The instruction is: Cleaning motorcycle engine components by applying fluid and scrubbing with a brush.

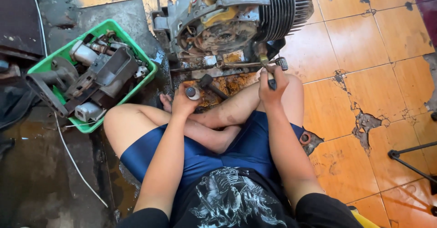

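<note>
Engine (236,21) sits on the floor at the far middle, finned cylinder to the right, just beyond the person's crossed legs. Right hand (272,84) is clenched around a tool handle (271,80) whose tip reaches the engine's near edge. Left hand (185,99) is closed on a hammer (207,83), its dark head lying on the stained floor near the engine. Left of the engine stands a green crate (132,43) full of greasy parts. Orange tiles (364,41), cracked in places, spread to the right.
</note>
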